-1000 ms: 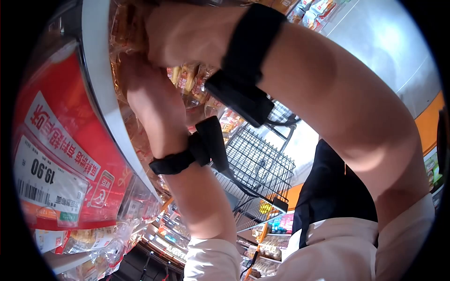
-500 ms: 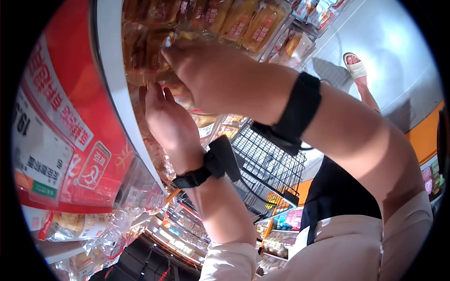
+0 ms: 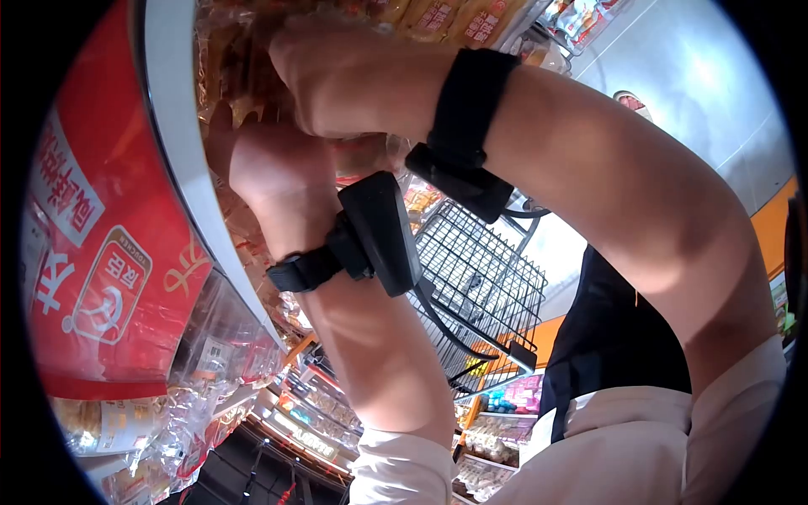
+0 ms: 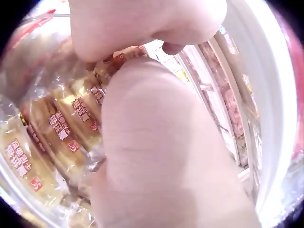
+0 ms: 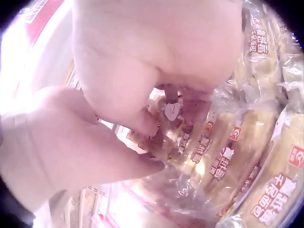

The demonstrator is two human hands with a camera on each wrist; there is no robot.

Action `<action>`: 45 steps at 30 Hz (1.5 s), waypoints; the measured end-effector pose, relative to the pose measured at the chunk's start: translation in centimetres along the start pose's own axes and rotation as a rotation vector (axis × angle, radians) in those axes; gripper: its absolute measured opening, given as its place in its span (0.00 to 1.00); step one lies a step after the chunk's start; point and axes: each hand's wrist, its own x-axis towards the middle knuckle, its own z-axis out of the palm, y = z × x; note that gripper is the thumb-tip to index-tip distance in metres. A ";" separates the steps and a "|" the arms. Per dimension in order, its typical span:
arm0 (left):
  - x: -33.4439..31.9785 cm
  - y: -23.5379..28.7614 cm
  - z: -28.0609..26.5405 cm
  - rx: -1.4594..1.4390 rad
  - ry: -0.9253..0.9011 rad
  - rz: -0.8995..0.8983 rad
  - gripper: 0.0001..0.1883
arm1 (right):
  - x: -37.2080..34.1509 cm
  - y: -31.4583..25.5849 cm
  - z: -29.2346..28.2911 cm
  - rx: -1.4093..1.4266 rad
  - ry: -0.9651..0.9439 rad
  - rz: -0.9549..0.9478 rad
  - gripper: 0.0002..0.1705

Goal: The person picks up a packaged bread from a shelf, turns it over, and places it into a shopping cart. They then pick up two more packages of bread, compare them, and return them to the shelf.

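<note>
Both bare hands reach into a shelf of clear-wrapped bread packs. My left hand lies beside the pale shelf edge, fingers pointing forward. In the right wrist view its fingertips reach the clear wrapping. My right hand crosses in front of it from the other side, very close to the left hand. Its thumb points down among the packs, and its other fingers are bent in shadow over the wrapping. Whether the right hand grips a pack, I cannot tell. More packs with red print stand in a row in the left wrist view.
A red sign hangs outside the shelf edge, with bagged goods below it. A black wire cart stands beside the person's body. Pale floor and another rack of red-and-white packets are at upper right.
Half a second ago the hands showed more plainly, left fingers extended and right fingertips over the packs. Now both are deeper at the top of the head view; the sign has also shifted in view.
</note>
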 end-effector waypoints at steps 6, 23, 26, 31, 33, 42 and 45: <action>-0.6 -0.9 0.3 0.100 0.000 0.095 0.25 | 0.5 -0.2 0.4 -0.024 -0.014 0.040 0.21; -3.0 -3.5 2.0 0.204 0.288 0.096 0.25 | -0.9 0.5 -1.6 0.109 -0.009 0.113 0.21; -2.7 -3.1 2.0 0.119 0.237 0.077 0.23 | -1.3 0.7 -1.9 0.186 0.001 0.123 0.19; -1.3 -2.6 0.0 0.059 0.125 0.073 0.22 | -1.6 0.7 -2.0 0.277 -0.052 0.161 0.17; -0.8 -2.5 -0.2 0.053 0.077 0.071 0.22 | -1.2 0.8 -2.5 0.212 -0.177 0.199 0.17; -3.7 -2.0 0.6 0.070 0.057 0.113 0.24 | -1.9 0.8 -4.4 0.096 -0.086 -0.041 0.23; -4.9 -1.8 3.6 0.002 0.066 0.112 0.22 | -1.1 0.8 -5.1 0.149 -0.101 0.028 0.22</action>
